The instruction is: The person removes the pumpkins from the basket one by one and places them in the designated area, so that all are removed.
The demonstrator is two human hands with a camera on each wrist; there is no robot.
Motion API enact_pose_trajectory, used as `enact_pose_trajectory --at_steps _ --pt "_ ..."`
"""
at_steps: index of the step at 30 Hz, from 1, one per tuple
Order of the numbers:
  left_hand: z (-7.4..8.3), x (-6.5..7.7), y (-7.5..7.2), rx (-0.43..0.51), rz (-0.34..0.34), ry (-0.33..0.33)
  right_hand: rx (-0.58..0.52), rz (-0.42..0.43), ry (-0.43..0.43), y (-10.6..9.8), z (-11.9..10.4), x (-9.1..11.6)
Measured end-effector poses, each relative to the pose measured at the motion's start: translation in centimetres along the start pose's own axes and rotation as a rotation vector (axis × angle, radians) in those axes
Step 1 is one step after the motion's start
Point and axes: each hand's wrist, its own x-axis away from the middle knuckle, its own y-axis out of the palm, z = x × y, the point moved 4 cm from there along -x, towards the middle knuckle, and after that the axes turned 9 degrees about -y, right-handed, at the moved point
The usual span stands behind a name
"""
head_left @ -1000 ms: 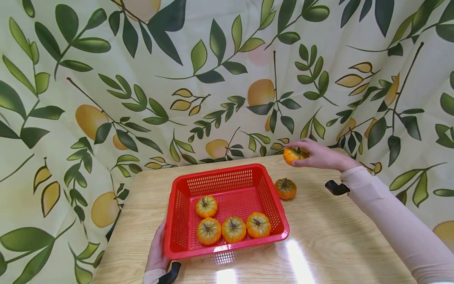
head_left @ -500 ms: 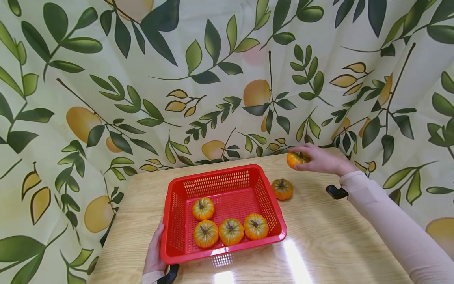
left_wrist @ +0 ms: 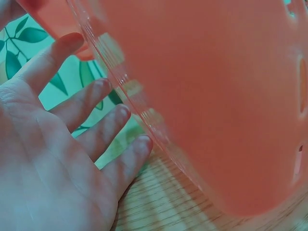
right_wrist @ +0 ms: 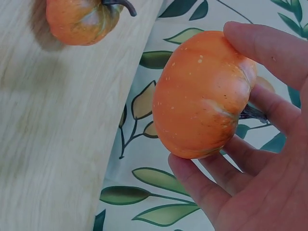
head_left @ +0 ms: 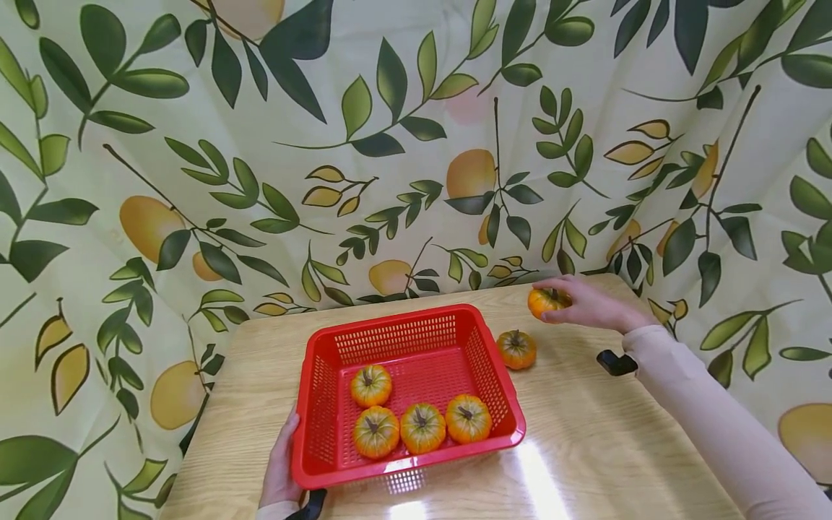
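My right hand [head_left: 588,302] holds a small orange pumpkin [right_wrist: 204,96] above the table's far right part. In the right wrist view the thumb and fingers grip the pumpkin's sides, with its dark stem towards the palm. A second pumpkin [head_left: 516,349] sits on the table just right of the red plastic basket [head_left: 406,318]. Several more pumpkins [head_left: 422,428] lie inside the basket, three in a row along its near side and one behind them at the left. My left hand [left_wrist: 72,144] is at the basket's left side, its fingers spread and fingertips right at the wall.
The light wooden table [head_left: 585,433] stands against a cloth [head_left: 403,144] printed with leaves and fruit, hanging at the back and both sides. Table surface shows in front of and to the right of the basket.
My right hand, holding the pumpkin throughout, has moved slightly right and lower in the head view. The head view itself has shifted a little. The left hand stays at the basket's side.
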Motion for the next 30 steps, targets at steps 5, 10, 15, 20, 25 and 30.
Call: enact_pose_trajectory --at_steps 5,10,15,20,25,30 --pt "0.0 0.0 0.1 -0.001 -0.02 -0.004 -0.028 0.007 0.004 0.7 0.6 0.5" --pt "0.0 0.0 0.3 0.01 -0.029 0.006 -0.044 0.019 0.003 1.6 1.5 0.4" --pt "0.2 0.2 0.1 0.004 -0.004 -0.002 -0.062 0.018 0.019 2.1 2.0 0.3" --pt "0.1 0.2 0.2 0.015 0.019 -0.019 -0.118 0.026 0.053 2.5 2.5 0.3" --pt "0.1 0.2 0.1 0.018 0.044 -0.027 -0.118 0.035 0.074 3.0 3.0 0.7" --pt "0.0 0.1 0.0 0.024 0.064 -0.044 -0.109 0.049 0.076 3.4 3.5 1.0"
